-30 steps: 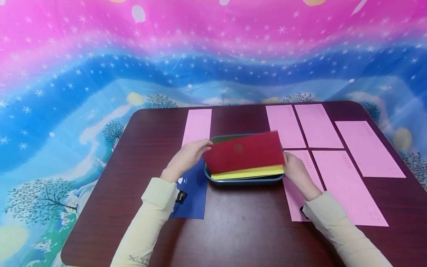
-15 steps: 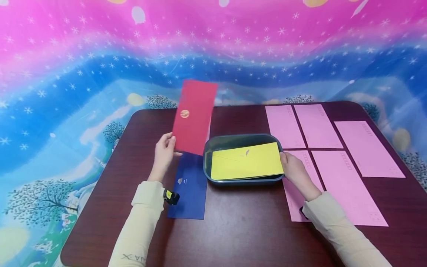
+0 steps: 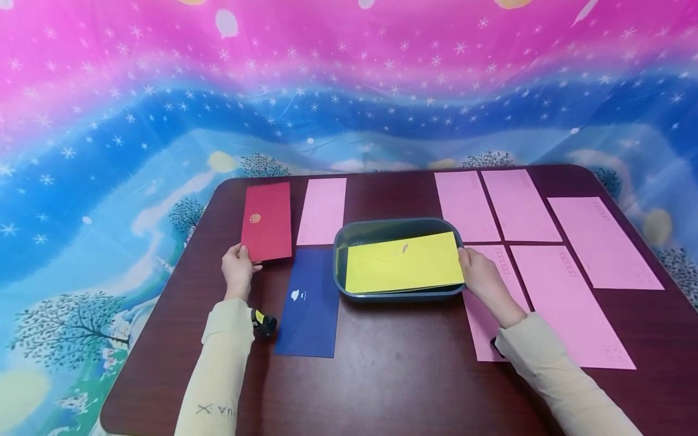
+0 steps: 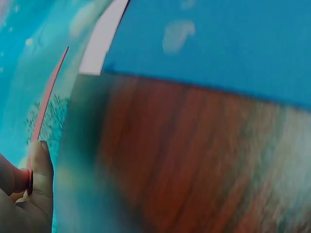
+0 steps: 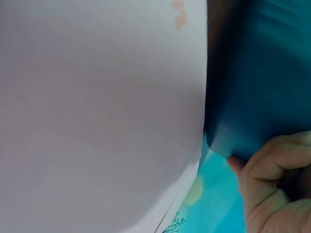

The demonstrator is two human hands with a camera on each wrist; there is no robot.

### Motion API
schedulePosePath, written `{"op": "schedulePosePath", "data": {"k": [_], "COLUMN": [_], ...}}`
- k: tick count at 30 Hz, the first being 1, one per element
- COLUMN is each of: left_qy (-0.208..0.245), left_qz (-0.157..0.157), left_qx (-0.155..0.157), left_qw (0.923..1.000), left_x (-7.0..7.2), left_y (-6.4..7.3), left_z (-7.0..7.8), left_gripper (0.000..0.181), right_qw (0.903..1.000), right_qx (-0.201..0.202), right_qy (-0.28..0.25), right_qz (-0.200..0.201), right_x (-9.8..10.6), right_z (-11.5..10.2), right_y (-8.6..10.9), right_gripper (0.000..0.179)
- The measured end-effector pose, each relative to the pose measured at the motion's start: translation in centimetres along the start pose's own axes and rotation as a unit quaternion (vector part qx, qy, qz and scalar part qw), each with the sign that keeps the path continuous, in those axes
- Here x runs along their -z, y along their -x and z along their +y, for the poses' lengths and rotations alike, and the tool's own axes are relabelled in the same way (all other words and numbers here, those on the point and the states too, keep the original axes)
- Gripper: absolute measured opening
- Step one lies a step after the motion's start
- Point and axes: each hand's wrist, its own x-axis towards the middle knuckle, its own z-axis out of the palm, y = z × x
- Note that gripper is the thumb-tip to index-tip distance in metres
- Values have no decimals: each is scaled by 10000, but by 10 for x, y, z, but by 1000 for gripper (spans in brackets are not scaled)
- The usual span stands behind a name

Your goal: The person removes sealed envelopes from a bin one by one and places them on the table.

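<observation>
My left hand [image 3: 238,270] pinches a red envelope [image 3: 267,221] with a gold emblem by its near edge, at the table's left side. In the left wrist view the red envelope [image 4: 46,102] appears edge-on between thumb and fingers, tilted up. To its right lie a pink envelope [image 3: 322,212] and, nearer me, a dark blue envelope [image 3: 309,303]. With curled fingers my right hand [image 3: 484,278] grips the right end of a dark blue-grey plastic basin [image 3: 398,225]. A yellow envelope [image 3: 400,266] lies in the basin, with a dark edge showing under it.
Several pink envelopes [image 3: 572,297] lie in two rows on the right of the brown table [image 3: 392,375], one partly under my right hand. Behind the table hangs a pink and blue patterned cloth [image 3: 349,91].
My left hand has lifted the red envelope out of the basin and carried it left and down, beside the pink one. This uncovered the yellow envelope. My right hand stays on the basin.
</observation>
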Motion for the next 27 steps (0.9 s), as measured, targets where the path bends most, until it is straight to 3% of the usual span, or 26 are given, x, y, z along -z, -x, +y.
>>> {"op": "schedulePosePath", "data": {"k": [6,10,14,18,27], "left_qy": [-91,-812,-1680,-2216,-2968], "left_qz": [53,-41,-374,-586,-280], "left_qx": [76,11,-39,-54,-554], "left_qw": [9999,9967,9851,9734,9529], "left_x": [6,5,-1,-7,-16], "left_y": [-6,-9,-13,-18,-21], "left_z": [-7,-7,-7,-7,-11], "left_gripper": [52,75,94,101,95], "right_qw": [10000,10000,10000,10000,10000], "right_qx": [-42,-54,-62,-75,-72], "right_qy": [-24,-22,-31,-29,-8], "right_qz": [-10,-20,-22,-15,-19], "right_x": [-1,-2,-1,-1,-2], "right_z": [0,0,0,0,1], "right_y": [2,3,3,2,1], "right_gripper": [53,53,53,53,53]}}
